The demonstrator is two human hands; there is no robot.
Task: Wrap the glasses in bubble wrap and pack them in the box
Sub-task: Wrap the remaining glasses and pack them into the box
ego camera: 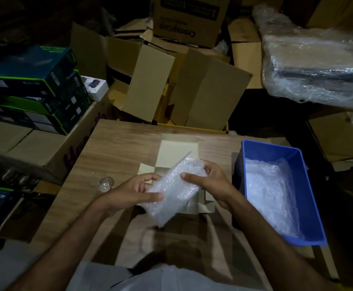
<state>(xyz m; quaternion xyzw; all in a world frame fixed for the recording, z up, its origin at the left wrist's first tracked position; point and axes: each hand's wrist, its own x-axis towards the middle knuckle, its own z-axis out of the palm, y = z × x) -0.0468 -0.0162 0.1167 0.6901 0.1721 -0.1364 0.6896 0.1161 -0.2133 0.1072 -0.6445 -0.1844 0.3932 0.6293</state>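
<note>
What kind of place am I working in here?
Most likely a stockroom or packing area. Open cardboard cartons are piled behind the wooden table, boxed products are stacked at the left, and a blue bin holds bubble wrap. Both hands hold a bubble-wrapped bundle.

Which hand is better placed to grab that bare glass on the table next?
Left. The left hand is right beside the bare glass, while the right hand grips the bubble-wrapped bundle on its far side.
</note>
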